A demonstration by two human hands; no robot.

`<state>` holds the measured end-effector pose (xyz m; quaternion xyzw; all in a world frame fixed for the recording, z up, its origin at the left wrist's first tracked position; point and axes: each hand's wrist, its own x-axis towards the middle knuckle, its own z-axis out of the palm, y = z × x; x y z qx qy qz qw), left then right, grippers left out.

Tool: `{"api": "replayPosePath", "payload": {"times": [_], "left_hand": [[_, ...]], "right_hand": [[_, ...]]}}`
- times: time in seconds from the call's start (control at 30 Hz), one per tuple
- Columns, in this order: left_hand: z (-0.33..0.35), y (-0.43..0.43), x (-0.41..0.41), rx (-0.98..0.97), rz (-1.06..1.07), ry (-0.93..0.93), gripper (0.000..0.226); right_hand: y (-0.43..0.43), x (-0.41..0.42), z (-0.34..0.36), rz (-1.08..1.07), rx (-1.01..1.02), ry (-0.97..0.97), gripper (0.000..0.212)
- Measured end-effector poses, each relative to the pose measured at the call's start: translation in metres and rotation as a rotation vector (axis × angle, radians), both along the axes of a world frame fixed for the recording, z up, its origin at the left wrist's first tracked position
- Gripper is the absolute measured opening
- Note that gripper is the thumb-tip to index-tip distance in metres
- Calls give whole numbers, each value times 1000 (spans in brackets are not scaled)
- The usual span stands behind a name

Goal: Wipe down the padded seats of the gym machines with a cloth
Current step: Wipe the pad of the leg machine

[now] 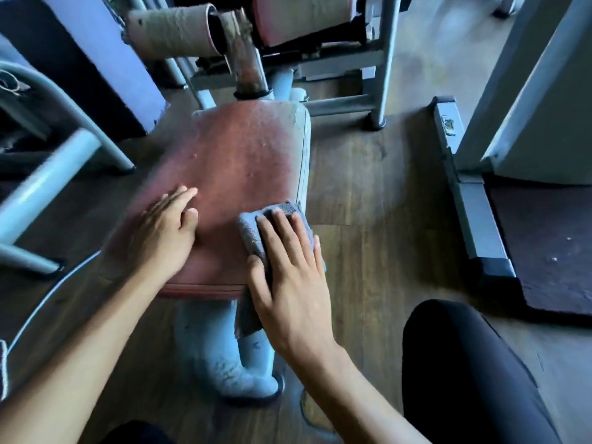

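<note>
Wood-plank floor runs under the machines, and the worn red padded seat stands on it directly before you. Your grey cloth lies on the seat's near right corner, one end drooping over the front edge. Your right hand presses it flat, fingers straight and slightly spread, gripping nothing. Your left hand rests flat on the pad's near left, fingers straight and close, empty. You look to be mid-wipe, with the far half probably not yet done. Next, sweep the cloth forward under even pressure toward the rusty upright. Beyond it, another red pad and a frayed foam roller wait.
</note>
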<state>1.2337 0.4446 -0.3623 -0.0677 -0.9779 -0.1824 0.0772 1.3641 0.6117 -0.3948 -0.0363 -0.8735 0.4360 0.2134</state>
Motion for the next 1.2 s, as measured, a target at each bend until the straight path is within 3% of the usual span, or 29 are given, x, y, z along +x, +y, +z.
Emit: {"api": "replayPosePath", "payload": {"times": [0.17,0.3,0.6,0.77,0.9,1.07,1.2], "left_hand": [[-4,57,13,-97,-87,-39,46],[-1,57,13,-86,-98,-34,52],[1,60,17,-119,-86,-49,50],[3,64,18,-143,-57,-71,44],[6,66,19,-158,-58,-94,46],[4,67,19,-150,-58,-92,45],[5,67,19,-139,-51,-92,45]], "right_hand": [[-24,38,-10,-6,-821,-15,54],[-33,46,-9,-18,-1155,-119,54],[-7,42,6,48,-1015,-148,50],[18,-15,7,11,-975,-164,52],[5,36,7,82,-990,-132,48],[22,-16,5,24,-946,-172,51],[7,28,0,87,-950,-110,48]]}}
